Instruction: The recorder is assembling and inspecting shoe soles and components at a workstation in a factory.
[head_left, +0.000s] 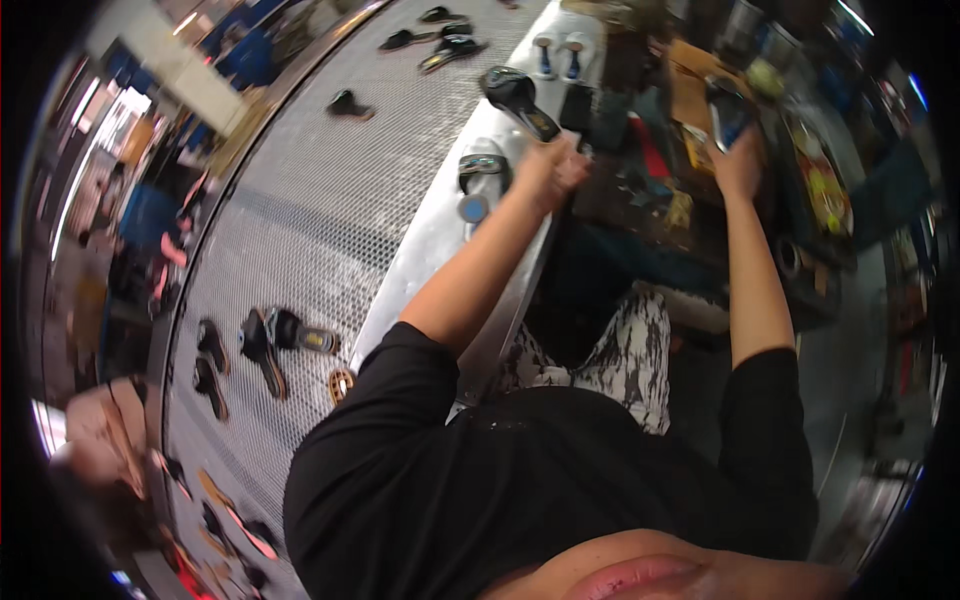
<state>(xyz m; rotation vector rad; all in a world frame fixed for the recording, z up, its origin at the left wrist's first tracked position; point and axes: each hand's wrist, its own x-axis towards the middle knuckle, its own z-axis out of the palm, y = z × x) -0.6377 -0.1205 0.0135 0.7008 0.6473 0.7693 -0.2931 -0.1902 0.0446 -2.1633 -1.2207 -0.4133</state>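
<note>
My left hand point(550, 172), blurred by motion, is closed at the heel end of a black slide sandal point(510, 92). That sandal reaches over the metal ledge, its broad strap pointing away from me. On the right, my right hand point(740, 165) grips a dark, shiny piece shaped like a sandal point(727, 105) above the cluttered bench. Its details are smeared. Beside my left forearm, a sandal with a shiny strap point(484, 172) lies on the ledge next to a round blue-topped item point(472, 208).
A mesh conveyor belt point(330, 220) runs along my left, carrying several black sandals point(265, 350). The metal ledge point(420, 260) borders it and holds two small blue-and-white items point(558, 58). The dark workbench point(650, 225) bears scraps, a red piece point(648, 148) and cardboard point(690, 65).
</note>
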